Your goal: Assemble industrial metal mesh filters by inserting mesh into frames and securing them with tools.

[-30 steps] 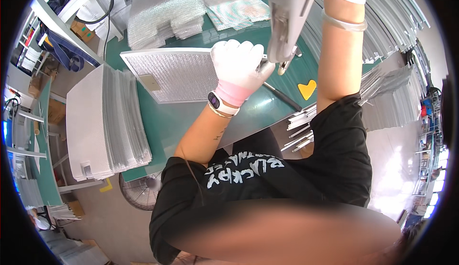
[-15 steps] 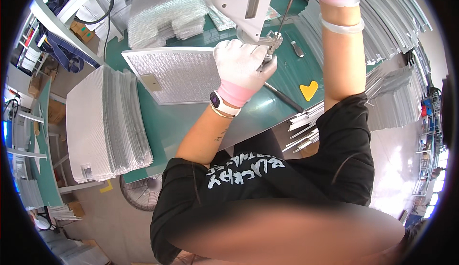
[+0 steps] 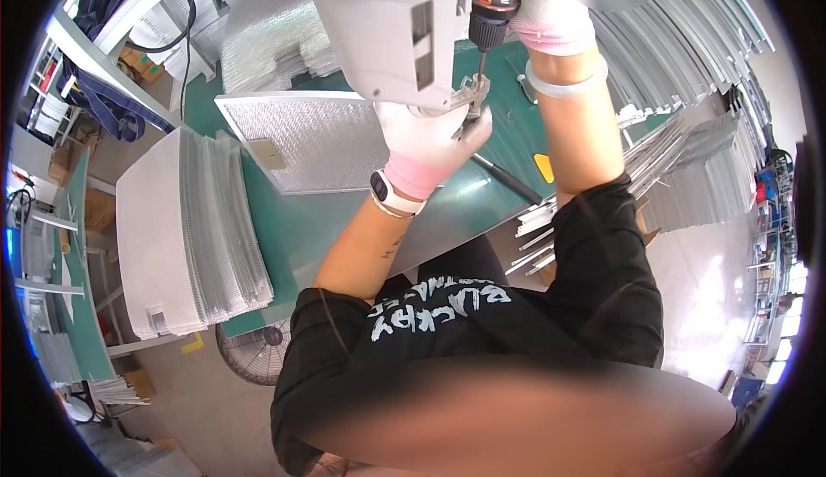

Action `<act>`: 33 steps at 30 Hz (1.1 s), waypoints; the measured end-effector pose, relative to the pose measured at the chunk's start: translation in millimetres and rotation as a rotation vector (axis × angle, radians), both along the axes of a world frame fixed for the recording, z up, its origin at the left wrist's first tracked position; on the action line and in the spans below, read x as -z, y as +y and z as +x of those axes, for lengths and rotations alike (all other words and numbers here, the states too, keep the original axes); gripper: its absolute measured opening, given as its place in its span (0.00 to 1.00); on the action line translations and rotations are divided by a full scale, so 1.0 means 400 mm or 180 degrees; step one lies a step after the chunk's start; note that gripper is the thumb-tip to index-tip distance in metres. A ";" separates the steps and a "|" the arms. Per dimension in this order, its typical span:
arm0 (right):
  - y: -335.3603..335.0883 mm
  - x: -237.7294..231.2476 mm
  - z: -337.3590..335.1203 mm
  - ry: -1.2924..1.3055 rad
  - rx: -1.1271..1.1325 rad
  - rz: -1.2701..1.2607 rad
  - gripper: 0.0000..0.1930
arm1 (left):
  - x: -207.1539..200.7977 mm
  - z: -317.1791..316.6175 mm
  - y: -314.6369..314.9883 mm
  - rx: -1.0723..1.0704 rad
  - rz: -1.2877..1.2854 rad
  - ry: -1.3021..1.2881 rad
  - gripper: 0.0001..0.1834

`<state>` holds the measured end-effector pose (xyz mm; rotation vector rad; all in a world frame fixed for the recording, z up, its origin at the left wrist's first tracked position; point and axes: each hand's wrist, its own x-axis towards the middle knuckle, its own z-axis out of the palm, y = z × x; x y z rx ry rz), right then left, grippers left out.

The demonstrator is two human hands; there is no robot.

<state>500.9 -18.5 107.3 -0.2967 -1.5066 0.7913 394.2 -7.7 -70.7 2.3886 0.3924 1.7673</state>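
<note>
Lying on the green table just right of a stack of mesh sheets, the framed mesh panel looks light and stiff, its mesh probably easy to dent, so the edges seem the better hold. The left hand is at its right end; a grey device covers most fingers, leaving their grip unclear. Further right, the right hand grips a power driver.

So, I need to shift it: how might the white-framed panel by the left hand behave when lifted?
The panel is probably stiff, being framed, and likely light for its size, since it looks thin. Its finely textured silvery face might dent if pushed.
</note>
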 end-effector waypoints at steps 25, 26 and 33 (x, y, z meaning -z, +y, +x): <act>0.124 0.195 0.183 0.0704 -0.0894 0.0426 0.21 | -0.040 0.000 -0.012 -0.0461 0.0160 0.0645 0.12; 0.061 0.147 0.106 0.0794 -0.0302 0.0319 0.22 | -0.024 0.002 -0.009 -0.0636 0.0585 0.0392 0.13; -0.055 -0.018 0.082 0.1191 0.0678 -0.0214 0.08 | -0.033 -0.050 -0.065 -0.0187 0.0468 0.0218 0.15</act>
